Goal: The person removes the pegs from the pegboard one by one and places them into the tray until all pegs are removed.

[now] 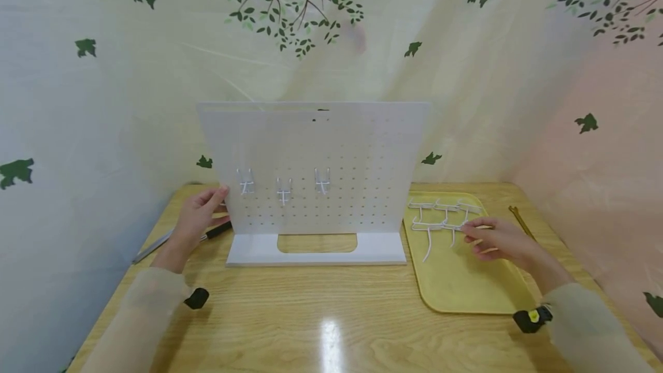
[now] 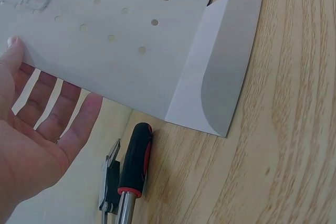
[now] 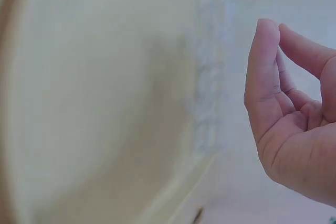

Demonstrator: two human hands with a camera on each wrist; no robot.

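A white pegboard [image 1: 362, 148] stands upright on a white base with a cut-out. Three wire hooks hang on its front: one at left [image 1: 246, 183], a lower one [image 1: 284, 191] and one nearer the middle [image 1: 322, 182]. My left hand [image 1: 199, 212] holds the board's left edge, thumb on the front face and fingers behind, as the left wrist view shows. Several white wire hooks [image 1: 429, 226] lie in the yellow tray [image 1: 466, 289]. Over them is my right hand [image 1: 499, 240], fingertips beside the nearest hook; in the right wrist view thumb and forefinger almost meet with nothing seen between them.
Left of the board lie a tool with a black-and-red handle [image 2: 137, 156] and a second dark tool [image 2: 109, 182]. A thin brass-coloured tool [image 1: 520, 222] lies right of the tray. A printed curtain [image 1: 331, 73] hangs behind the wooden table [image 1: 269, 315].
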